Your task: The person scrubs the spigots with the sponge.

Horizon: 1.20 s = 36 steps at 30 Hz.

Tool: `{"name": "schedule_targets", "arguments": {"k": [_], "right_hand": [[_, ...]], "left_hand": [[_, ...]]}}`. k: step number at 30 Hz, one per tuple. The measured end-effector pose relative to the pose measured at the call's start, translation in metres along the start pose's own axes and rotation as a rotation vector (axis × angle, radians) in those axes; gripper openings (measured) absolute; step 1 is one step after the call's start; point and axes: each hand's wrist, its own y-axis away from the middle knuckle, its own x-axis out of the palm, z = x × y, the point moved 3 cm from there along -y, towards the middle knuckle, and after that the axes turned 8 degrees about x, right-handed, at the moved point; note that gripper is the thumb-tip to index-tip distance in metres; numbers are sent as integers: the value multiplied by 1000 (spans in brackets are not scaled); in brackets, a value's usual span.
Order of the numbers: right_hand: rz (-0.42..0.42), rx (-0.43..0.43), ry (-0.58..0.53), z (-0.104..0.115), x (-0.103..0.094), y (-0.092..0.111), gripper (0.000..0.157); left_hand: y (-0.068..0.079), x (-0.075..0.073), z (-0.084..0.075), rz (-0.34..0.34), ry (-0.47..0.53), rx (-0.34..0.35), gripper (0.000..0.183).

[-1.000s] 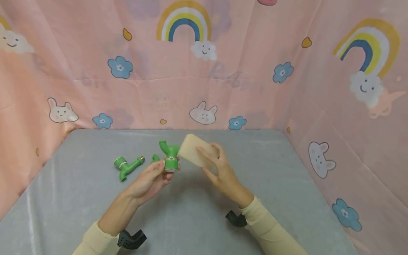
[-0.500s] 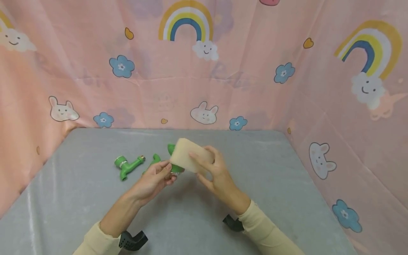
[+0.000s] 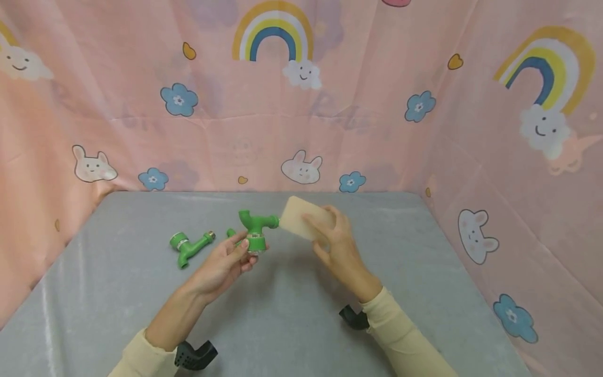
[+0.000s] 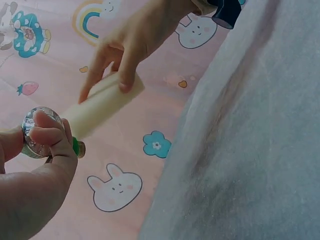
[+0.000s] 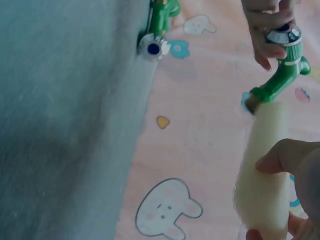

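Note:
Over the table, my left hand [image 3: 221, 268] grips a green tap [image 3: 256, 225] by its round handle end, with the spout pointing up. My right hand [image 3: 343, 254] holds a cream sponge block [image 3: 298, 217] between thumb and fingers. The sponge is at the threaded end of the tap; in the right wrist view its tip [image 5: 272, 112] lies close by the tap's brass thread [image 5: 252, 104], and I cannot tell whether they touch. The left wrist view shows the handle's silver cap [image 4: 36, 131] between my left fingers.
A second green tap [image 3: 189, 248] lies on the grey cloth-covered table [image 3: 292, 330] to the left. Another green piece [image 3: 231, 233] shows partly behind my left hand. A pink patterned curtain [image 3: 212, 141] stands behind and at the sides. Black wrist mounts [image 3: 195, 356] hang under both sleeves.
The sponge first moved left across the tap, covering most of it, then drew back right to its threaded end. My left hand kept its grip, the tap shifting slightly.

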Motion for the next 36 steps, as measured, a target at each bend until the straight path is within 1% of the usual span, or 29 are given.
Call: {"name": "schedule_targets", "arguments": {"k": [4, 6, 8, 11, 14, 15, 17, 24, 29, 33, 36], "right_hand": [[-8, 65, 22, -10, -2, -4, 63], [-17, 95, -20, -12, -5, -5, 62], [-12, 108, -108, -11, -7, -4, 60], [60, 90, -263, -1, -8, -2, 58], [173, 54, -355, 11, -5, 2, 55], [199, 46, -364, 14, -4, 3, 54], [224, 46, -374, 16, -2, 3, 54], [212, 123, -365, 3, 0, 1, 52], [215, 168, -349, -2, -2, -1, 52], [202, 140, -402, 0, -5, -1, 52], [228, 84, -449, 6, -7, 0, 51]], "left_hand": [[0, 0, 0, 25, 42, 4, 62], [0, 0, 0, 32, 46, 5, 61], [0, 1, 0, 38, 46, 4, 60], [0, 2, 0, 61, 33, 8, 50], [1, 5, 1, 99, 25, 28, 33], [1, 6, 1, 109, 27, 36, 29], [2, 7, 1, 120, 38, 49, 24], [2, 8, 1, 111, 74, 79, 24], [1, 7, 2, 144, 55, 124, 24], [1, 5, 2, 150, -6, 141, 27], [2, 4, 2, 148, -57, 135, 32]]}}
